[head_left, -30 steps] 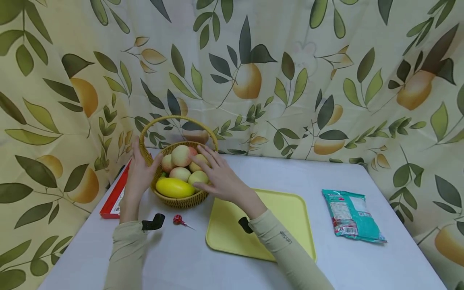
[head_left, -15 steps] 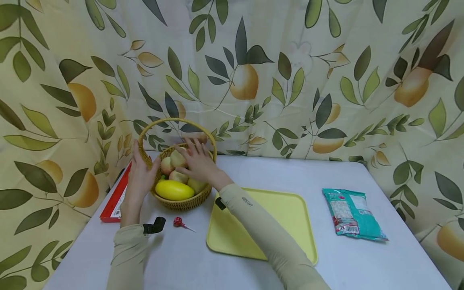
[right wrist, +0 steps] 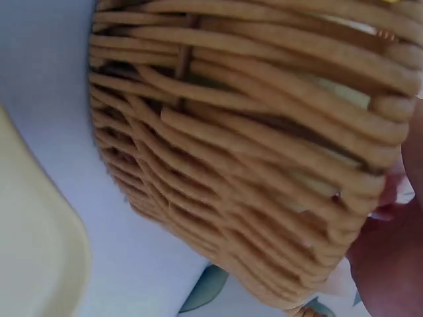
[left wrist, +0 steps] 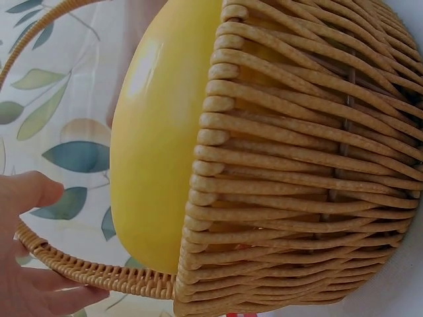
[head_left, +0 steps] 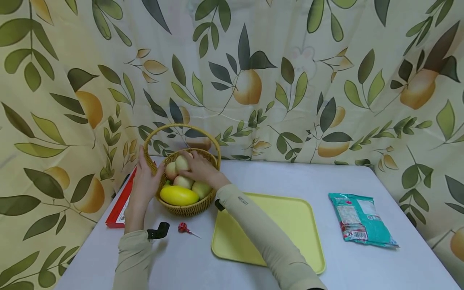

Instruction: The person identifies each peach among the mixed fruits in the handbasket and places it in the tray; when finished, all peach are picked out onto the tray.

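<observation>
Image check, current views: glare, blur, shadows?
Head: soft shadow beside the left sleeve; left wrist: bright glare on the yellow fruit; right wrist: dim overall, basket and tray slightly soft, right hand in shadow.

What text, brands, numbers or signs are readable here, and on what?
None legible.
Teal packet: print and barcode, too small and blurred.
Right sleeve: dark mark, too blurred.
Red box: pale panel partly hidden, markings unreadable.
Lollipop: wrapper too small to make out.
</observation>
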`<state>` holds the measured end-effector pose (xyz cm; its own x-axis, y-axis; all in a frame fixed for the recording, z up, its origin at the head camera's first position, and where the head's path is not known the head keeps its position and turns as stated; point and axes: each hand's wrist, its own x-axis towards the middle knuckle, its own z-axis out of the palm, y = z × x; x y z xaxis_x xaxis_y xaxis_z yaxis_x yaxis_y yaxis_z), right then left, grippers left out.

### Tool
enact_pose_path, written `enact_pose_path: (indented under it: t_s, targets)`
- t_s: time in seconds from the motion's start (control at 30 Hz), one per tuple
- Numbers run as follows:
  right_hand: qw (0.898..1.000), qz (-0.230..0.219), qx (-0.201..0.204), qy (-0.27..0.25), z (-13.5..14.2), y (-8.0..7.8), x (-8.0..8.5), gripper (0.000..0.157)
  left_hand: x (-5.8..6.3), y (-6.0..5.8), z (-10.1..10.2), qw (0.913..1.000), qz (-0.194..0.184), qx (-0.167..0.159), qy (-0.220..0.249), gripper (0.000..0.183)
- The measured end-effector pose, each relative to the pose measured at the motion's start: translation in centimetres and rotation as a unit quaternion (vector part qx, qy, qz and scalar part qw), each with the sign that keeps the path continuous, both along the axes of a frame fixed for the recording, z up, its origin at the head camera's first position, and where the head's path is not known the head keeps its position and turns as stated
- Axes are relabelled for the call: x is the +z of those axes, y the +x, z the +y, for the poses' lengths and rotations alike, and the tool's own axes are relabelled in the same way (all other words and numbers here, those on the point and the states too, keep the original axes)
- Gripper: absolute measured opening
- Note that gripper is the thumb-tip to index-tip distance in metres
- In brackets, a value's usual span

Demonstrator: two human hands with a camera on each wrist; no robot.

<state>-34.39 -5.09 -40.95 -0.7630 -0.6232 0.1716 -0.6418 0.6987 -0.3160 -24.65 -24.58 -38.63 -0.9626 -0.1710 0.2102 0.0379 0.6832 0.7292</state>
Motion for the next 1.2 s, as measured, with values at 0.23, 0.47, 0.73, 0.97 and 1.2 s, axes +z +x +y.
enact_pose_path:
  t_s: [0.23,0.47,0.73,0.97,1.2]
  targets:
    - [0.999,0.031,0.011,0.011,0.0,0.4,0.8,0.060,0.2,-0.5,0.2,1.0000,0.006,0.001,-0.006,0.093]
    - [0.997,0.059,-0.017,0.048,1.0,2.1,2.4,0.066,0.9,-1.1,0.1,0.9997,0.022,0.000,-0.011,0.092]
    - [0.999,0.036,0.003,-0.007,3.9,6.9,3.4,0.067,1.5,-0.9,-0.2,0.9999,0.015,0.004,-0.004,0.090]
    - [0.999,0.011,-0.012,-0.033,7.4,11.8,3.2,0.061,0.7,0.0,-0.1,0.9999,0.006,-0.005,-0.013,0.088]
    - [0.998,-0.012,-0.012,-0.057,10.9,13.3,4.1,0.071,0.2,-0.1,-0.3,0.9995,0.026,0.012,-0.013,0.083]
